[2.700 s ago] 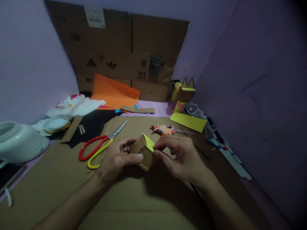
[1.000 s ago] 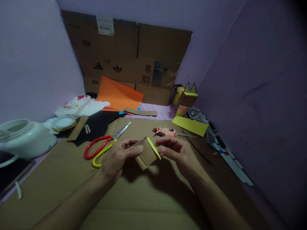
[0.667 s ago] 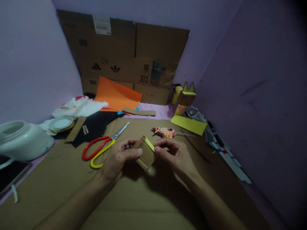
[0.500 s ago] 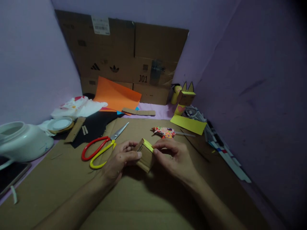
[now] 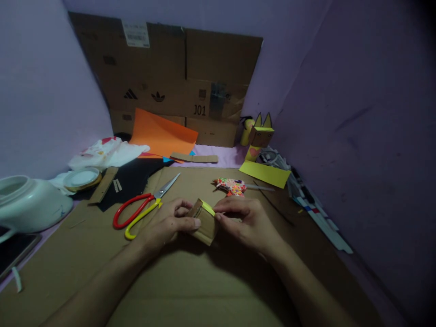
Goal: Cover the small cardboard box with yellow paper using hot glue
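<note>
A small folded cardboard box (image 5: 205, 228) is held low over the table, tilted, with a yellow paper strip (image 5: 207, 208) along its upper edge. My left hand (image 5: 172, 225) grips the box from the left, thumb on its near face and the other fingers behind. At the right end of the strip, my right hand (image 5: 247, 222) pinches the yellow paper between thumb and forefinger. Scissors (image 5: 146, 206) with red and yellow handles lie open by my left hand. Just beyond my right hand rests a flower-patterned glue gun (image 5: 232, 186) with a glue stick in its back.
A cardboard sheet (image 5: 163, 290) covers the work surface. Behind lie orange paper (image 5: 163, 132), a cardboard strip (image 5: 194, 158) and yellow paper (image 5: 265, 174). A cardboard figure with pointed ears (image 5: 261, 136) stands back right. A white pot (image 5: 34, 200) sits at left.
The whole view has shifted slightly, so everything appears a little further left. Both hands keep their hold on the box and its yellow strip, with hardly any other movement.
</note>
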